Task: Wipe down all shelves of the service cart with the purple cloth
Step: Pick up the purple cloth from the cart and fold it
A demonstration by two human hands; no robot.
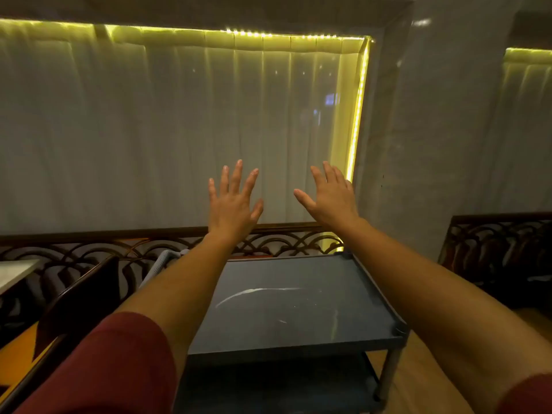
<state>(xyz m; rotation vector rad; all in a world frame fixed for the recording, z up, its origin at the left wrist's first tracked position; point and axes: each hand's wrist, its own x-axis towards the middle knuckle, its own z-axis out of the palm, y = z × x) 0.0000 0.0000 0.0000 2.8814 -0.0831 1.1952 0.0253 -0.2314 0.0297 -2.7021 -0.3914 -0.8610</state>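
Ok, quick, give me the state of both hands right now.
Left hand: open, fingers spread, holding nothing.
Right hand: open, fingers spread, holding nothing.

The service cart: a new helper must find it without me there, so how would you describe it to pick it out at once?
Find the curtained window edged with a yellow light strip; under it runs a dark scrollwork railing. The service cart stands just in front, below the raised left hand and right hand. Unlike the brown chair beside it, it is dark blue-grey with a flat rimmed top shelf and a lower shelf.
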